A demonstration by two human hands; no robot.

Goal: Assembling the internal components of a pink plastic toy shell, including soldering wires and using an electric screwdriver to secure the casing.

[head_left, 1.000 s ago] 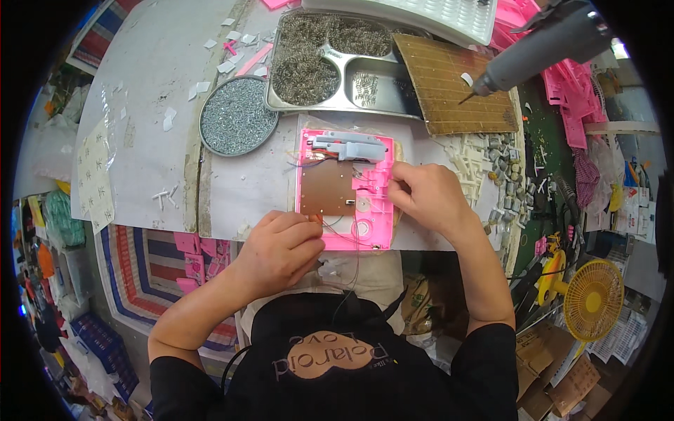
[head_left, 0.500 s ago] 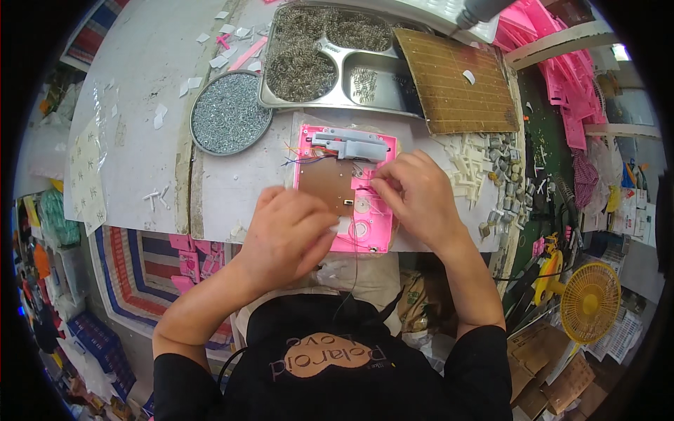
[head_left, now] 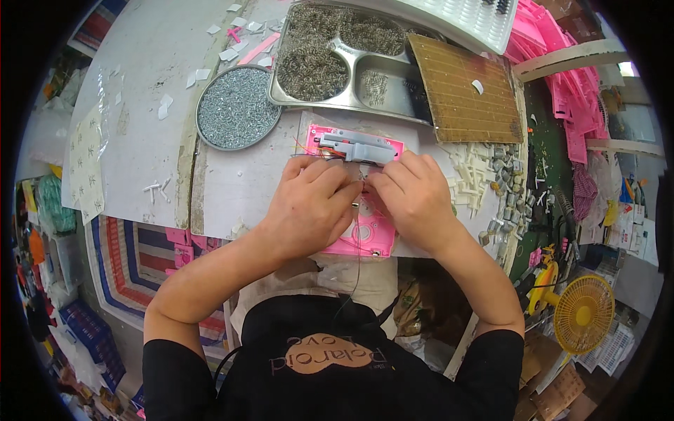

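Observation:
A pink plastic housing (head_left: 375,242) lies in front of me, with a grey plastic mechanism (head_left: 361,146) across its far end. Thin coloured wires come out at the mechanism's left side. My left hand (head_left: 312,200) covers the left part of the housing, its fingers pinched together; what they hold is hidden. From the right, my right hand (head_left: 414,200) pinches a thin wire over the middle of the housing. The fingertips of both hands meet there. A long thin dark cord (head_left: 357,270) hangs from the housing over its near edge.
Beyond the housing stand a round dish (head_left: 239,105) of small screws and a steel compartment tray (head_left: 393,109) full of small springs. A brown board (head_left: 467,91) leans on the tray. White plastic pieces (head_left: 467,179) and small metal motors (head_left: 509,189) lie right. A yellow fan (head_left: 584,313) stands lower right.
My left hand has moved right and up to meet my right hand over the housing. The dark tool at the top right has gone out of view. The whole view has shifted slightly.

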